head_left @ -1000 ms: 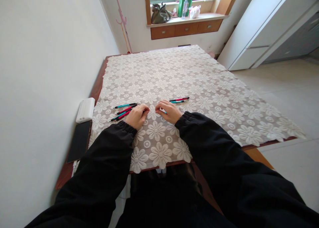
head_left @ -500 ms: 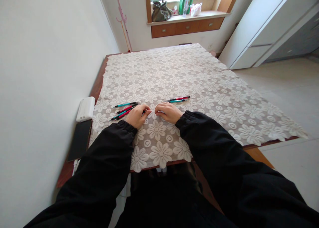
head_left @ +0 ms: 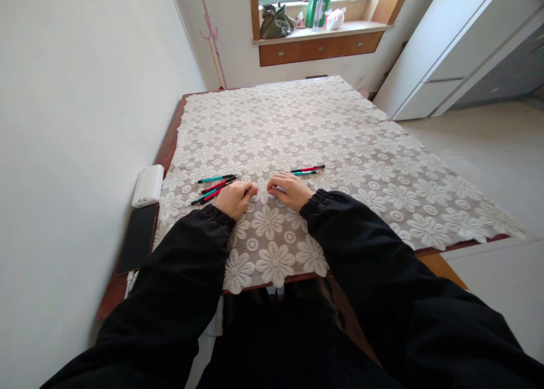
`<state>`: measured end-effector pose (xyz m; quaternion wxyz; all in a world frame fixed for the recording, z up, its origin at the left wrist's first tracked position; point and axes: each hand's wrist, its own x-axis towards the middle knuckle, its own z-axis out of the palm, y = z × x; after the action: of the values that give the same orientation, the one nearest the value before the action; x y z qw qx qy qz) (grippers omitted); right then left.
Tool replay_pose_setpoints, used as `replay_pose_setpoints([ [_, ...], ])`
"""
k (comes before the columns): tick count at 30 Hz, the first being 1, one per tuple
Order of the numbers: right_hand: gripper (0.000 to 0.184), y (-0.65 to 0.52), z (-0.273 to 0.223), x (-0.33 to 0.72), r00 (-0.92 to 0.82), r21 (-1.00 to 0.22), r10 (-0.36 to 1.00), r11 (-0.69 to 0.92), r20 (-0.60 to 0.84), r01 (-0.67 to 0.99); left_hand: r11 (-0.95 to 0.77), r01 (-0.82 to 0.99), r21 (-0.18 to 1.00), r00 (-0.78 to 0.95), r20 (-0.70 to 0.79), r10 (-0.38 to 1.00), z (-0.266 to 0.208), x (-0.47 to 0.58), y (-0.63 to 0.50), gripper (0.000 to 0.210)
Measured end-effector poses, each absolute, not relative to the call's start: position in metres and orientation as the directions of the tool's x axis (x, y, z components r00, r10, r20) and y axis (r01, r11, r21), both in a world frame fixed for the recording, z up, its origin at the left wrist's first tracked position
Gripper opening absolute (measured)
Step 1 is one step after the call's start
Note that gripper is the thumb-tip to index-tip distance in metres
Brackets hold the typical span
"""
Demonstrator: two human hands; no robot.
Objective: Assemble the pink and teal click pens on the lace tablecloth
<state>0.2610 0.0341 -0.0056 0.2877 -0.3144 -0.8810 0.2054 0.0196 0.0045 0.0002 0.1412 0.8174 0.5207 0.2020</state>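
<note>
Working low over the cloth [head_left: 267,222], with both hands close together and the fingertips just apart. Pinching with the left hand [head_left: 235,199], thumb drawn against forefinger; pinching likewise with the right hand [head_left: 294,191], fingers curled in from the other side. Holding between the two, apparently, a pale sliver [head_left: 262,187] — too fine, and too near the lace in tone, to identify. Impossible to tell about anything hidden inside the curled fingers.

Judging by the pose, midway through a fine two-handed step on that sliver. Seems to call next for steady wrists, a light pinch and both ends kept in line; best to avoid a skewed pull, so as not to bend it or lose it among the pale flowers.

Crowded on one side by the left pens [head_left: 217,186], teal and red with black, partly hidden behind the hand — can't tell whether touching it. Bounded on the other by the right pens [head_left: 309,169], lying just past the knuckles. Worth minding both when spreading the elbows or hands.

Farther left, note a white box [head_left: 148,186] and a phone [head_left: 138,238] by the wall, well clear of the fingers.
</note>
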Motion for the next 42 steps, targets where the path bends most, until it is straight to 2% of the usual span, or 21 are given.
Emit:
replay_pose_setpoints([
  [10, 0.008, 0.0373, -0.0077, 0.2614, -0.618, -0.567, 0.690, 0.700, 0.378, 0.435, -0.374, 0.818, 0.438, 0.329, 0.178, 0.927, 0.0025, 0.0200, 0.0038, 0.030],
  [16, 0.009, 0.0378, -0.0072, 0.2614, -0.594, -0.622, 0.705, 0.675, 0.387, 0.397, -0.318, 0.764, 0.561, 0.263, 0.179, 0.948, 0.0050, 0.0197, 0.0036, 0.022],
  [19, 0.009, 0.0382, -0.0068, 0.2613, -0.577, -0.655, 0.715, 0.660, 0.396, 0.369, -0.299, 0.758, 0.579, 0.249, 0.167, 0.954, 0.0049, 0.0191, 0.0041, 0.022],
  [27, 0.008, 0.0391, -0.0046, 0.2634, -0.528, -0.702, 0.759, 0.609, 0.380, 0.369, -0.352, 0.791, 0.500, 0.277, 0.220, 0.935, -0.0003, 0.0136, 0.0110, 0.031],
  [35, 0.013, 0.0422, -0.0097, 0.2647, -0.467, -0.664, 0.792, 0.596, 0.393, 0.451, -0.367, 0.813, 0.451, 0.311, 0.196, 0.930, -0.0006, 0.0138, 0.0098, 0.015],
  [42, 0.011, 0.0414, -0.0093, 0.2643, -0.472, -0.619, 0.786, 0.611, 0.399, 0.494, -0.437, 0.796, 0.418, 0.382, 0.213, 0.899, -0.0012, 0.0148, 0.0099, 0.012],
])
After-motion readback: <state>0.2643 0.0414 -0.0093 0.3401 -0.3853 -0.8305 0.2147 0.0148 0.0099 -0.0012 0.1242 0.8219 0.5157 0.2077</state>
